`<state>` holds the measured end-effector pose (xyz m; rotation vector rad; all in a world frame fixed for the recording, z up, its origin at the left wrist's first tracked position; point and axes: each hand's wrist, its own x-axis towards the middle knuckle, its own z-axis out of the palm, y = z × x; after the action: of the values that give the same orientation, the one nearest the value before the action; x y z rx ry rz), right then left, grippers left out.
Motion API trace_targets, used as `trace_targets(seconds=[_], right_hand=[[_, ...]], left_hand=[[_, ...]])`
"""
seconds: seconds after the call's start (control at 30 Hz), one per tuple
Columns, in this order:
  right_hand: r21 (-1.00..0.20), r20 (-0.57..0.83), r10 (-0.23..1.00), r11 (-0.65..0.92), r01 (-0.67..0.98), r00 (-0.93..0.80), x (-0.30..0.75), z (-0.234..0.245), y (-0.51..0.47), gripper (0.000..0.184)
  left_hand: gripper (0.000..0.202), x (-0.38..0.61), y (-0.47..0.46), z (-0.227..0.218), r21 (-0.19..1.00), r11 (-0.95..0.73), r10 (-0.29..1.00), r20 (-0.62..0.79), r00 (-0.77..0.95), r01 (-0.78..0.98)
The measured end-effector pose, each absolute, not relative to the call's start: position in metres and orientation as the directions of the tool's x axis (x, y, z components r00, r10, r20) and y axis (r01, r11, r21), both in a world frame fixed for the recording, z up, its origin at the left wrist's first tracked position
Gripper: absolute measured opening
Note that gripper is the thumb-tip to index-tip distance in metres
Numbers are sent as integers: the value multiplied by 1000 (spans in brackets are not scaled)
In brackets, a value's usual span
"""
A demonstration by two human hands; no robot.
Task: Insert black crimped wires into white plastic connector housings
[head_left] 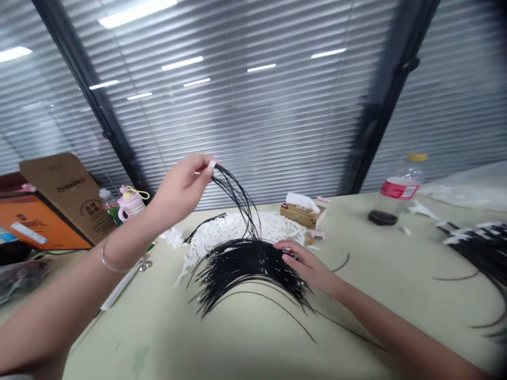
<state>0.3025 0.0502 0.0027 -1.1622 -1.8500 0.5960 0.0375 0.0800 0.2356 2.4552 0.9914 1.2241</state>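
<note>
My left hand [182, 184] is raised above the table and pinches a small bunch of thin black cords [237, 198], which hang down in a curve toward a big fan-shaped pile of black cords [241, 266] on the pale green table [253, 338]. My right hand [307, 264] lies on the right side of that pile, fingers pressed down on the cords. Behind the pile is a heap of small white pieces [237, 227]. A bracelet circles my left wrist.
A tissue box [303, 211] sits behind the heap, and a nearly empty plastic bottle [396, 198] stands to the right. At far right lie more black cords [485, 253]. Cardboard and an orange box [43, 211] and a pink cup [130, 203] are at left. Blinds fill the back.
</note>
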Motion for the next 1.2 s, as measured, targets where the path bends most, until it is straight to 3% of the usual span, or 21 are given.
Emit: trace_targets(seconds=[0.1,0.17,0.37,0.57,0.73,0.87,0.93,1.03,1.2], right_hand=[[-752,419,899,424,505,-131,319,11,50,36],[-763,428,903,389,517,-47,330,20,53,38],[-797,491,864,394,457,111,340,75,59,37],[-800,571,821,554,230,12,289,165,63,35],[-828,560,820,558,-49,-116,249,199,82,14],[-880,445,856,363,-307,-264,253,191,81,11],[-896,361,844,196,-399,-397,261,182,72,21],[-897,237,768,-63,-439,-595,268,164,49,41],[-833,111,720,-308,-459,-685,278,125,-4,41]], left_hand=[[20,48,91,269,423,-792,596,692,408,439],[19,52,103,284,459,-796,596,707,381,394],[19,61,125,295,527,-759,651,610,451,383],[24,88,108,283,546,-758,640,517,569,357],[20,106,105,267,572,-764,611,489,623,300],[17,110,102,256,637,-729,638,501,585,250],[15,112,102,252,685,-698,661,507,553,207],[17,114,105,247,772,-628,709,512,484,102],[21,110,122,231,873,-484,805,472,359,-62]])
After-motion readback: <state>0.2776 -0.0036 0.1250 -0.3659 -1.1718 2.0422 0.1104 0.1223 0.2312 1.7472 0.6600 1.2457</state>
